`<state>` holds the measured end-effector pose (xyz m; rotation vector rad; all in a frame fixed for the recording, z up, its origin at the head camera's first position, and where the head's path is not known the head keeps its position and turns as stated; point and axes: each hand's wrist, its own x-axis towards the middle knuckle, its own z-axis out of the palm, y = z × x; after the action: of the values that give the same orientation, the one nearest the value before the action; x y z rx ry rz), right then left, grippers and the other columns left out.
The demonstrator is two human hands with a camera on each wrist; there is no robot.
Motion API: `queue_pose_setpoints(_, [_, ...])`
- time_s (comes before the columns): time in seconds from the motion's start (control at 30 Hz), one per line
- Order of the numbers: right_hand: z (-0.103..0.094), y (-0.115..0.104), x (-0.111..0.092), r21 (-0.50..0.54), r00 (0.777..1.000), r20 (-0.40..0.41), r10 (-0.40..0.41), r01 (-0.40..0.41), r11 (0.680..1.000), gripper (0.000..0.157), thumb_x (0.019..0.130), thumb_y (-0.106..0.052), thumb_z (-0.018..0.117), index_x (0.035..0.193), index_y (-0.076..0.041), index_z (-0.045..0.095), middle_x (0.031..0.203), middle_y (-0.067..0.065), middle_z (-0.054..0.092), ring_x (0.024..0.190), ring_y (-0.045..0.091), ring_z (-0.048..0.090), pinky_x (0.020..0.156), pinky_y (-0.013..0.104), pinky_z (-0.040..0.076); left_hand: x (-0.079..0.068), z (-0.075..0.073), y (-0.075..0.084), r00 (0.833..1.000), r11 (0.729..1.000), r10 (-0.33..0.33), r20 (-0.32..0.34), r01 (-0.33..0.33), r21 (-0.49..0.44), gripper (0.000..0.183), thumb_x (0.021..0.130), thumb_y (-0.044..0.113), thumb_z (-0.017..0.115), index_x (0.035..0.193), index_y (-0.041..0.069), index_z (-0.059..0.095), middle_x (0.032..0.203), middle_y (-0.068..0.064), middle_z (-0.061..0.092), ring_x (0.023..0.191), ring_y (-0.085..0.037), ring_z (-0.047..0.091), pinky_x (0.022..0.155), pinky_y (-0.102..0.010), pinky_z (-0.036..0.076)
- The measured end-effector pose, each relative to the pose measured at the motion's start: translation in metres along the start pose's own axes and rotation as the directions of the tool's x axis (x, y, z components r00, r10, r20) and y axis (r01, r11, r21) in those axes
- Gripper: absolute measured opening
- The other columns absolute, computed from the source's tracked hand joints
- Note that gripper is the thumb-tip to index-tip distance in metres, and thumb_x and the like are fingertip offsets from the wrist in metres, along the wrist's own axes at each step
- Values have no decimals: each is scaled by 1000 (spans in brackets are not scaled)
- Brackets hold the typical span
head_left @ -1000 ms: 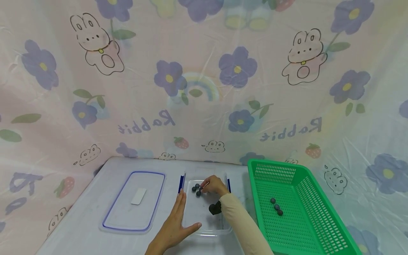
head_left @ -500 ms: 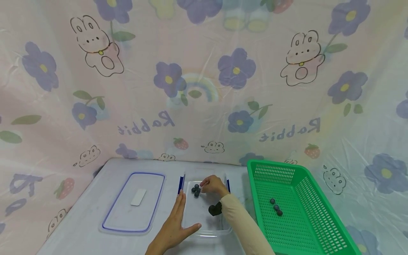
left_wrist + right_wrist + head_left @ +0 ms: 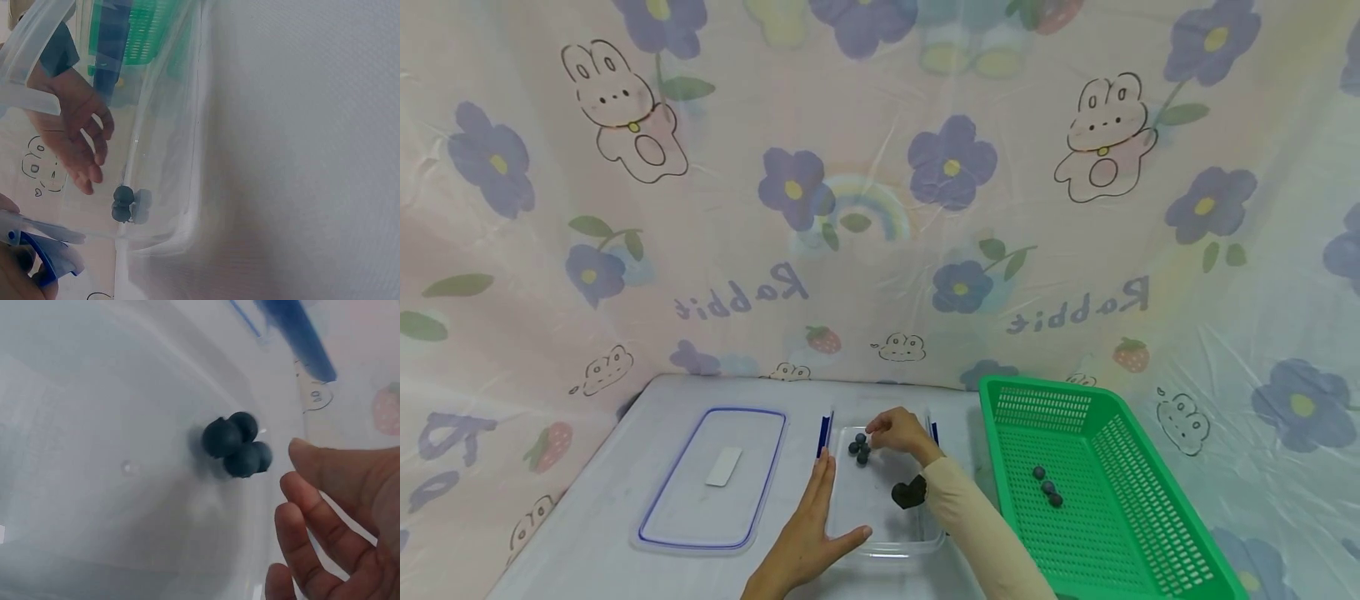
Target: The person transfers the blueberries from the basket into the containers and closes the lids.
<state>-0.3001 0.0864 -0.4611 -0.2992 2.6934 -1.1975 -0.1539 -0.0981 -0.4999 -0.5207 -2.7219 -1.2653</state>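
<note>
Person's L hand [image 3: 805, 537] lies along the left side of a clear plastic container [image 3: 868, 512] — fingers straight, thumb spread over the near end; R hand [image 3: 901, 432] hovers over the container's far part, fingers loosely bent, w/ a gap btwn thumb and index — holding nothing; four dark round berries [image 3: 240, 452] sit clustered inside the container, just beside the R hand's fingertips; three more berries [image 3: 1048, 487] lie in a row in a green basket [image 3: 1112, 525], right; blue-edged clear lid [image 3: 700, 510] lies flat on white table [image 3: 602, 467], left.

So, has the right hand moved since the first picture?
Yes, slightly: in the head view, the right hand has shifted upward against the clear box.
</note>
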Motion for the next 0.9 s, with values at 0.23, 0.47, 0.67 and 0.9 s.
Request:
queue_pose_setpoints(0.23, [-8,-7,-4,-4,996,9,-94,94,996,14,86,-8,71,99,-2,73,84,-2,67,77,14,59,73,34,51,0,0,0,1000,1000,-9,4,9,-2,108,83,57,69,156,7,7,162,-11,-4,143,-36,12,102,-62,33])
queue_pose_setpoints(0.47, [-16,-14,-14,-36,973,-5,-231,230,972,12,89,-13,68,96,-4,72,83,-3,65,76,14,58,67,31,49,0,1,1,1000,1000,-24,2,24,2,109,81,57,70,156,6,9,162,-11,-3,143,-36,13,102,-62,33])
queue_pose_setpoints(0.67, [-23,-17,-22,-129,939,9,-343,341,931,14,88,-16,68,97,-6,70,82,-6,64,73,11,57,66,28,50,1,2,0,1000,1000,-20,-7,20,2,109,81,56,71,156,6,10,162,-11,-2,143,-35,13,103,-61,32])
queue_pose_setpoints(0.9, [-32,-21,-36,-304,903,6,-429,411,860,16,86,-18,71,98,-8,69,87,-2,62,79,17,58,69,32,49,1,2,-1,1000,1000,-8,-12,8,7,109,81,56,71,156,6,9,162,-11,-2,144,-34,12,104,-60,31])
